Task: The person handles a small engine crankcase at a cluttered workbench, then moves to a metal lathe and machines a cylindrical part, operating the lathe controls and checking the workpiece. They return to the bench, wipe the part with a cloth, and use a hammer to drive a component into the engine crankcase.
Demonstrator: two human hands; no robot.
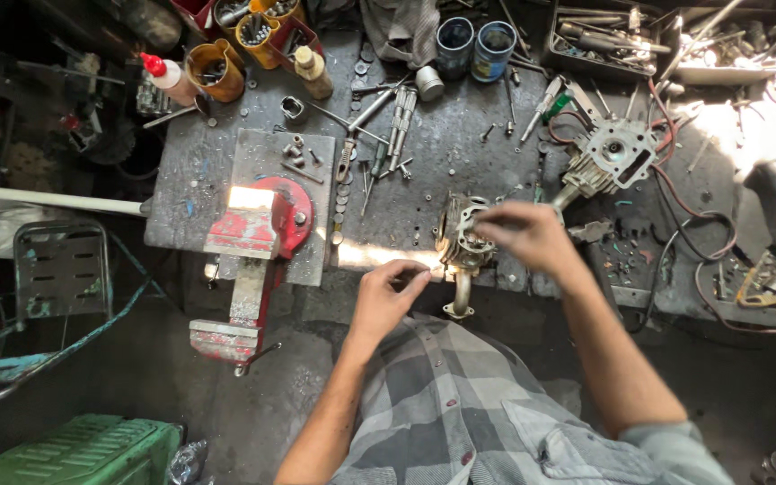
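Pinched fingers of the left hand point(386, 292) seem to hold something very small near the bench edge, but I cannot tell what it is. Left of it, a red vise point(258, 235) is bolted on the metal workbench point(460, 153). The engine part point(462, 238) stands at the bench's front edge, its pipe hanging over, and the right hand point(527, 235) grips its top rim. I think a firm right hold helps, so the part does not tip. Farther right lies a finned cylinder head point(615, 154).
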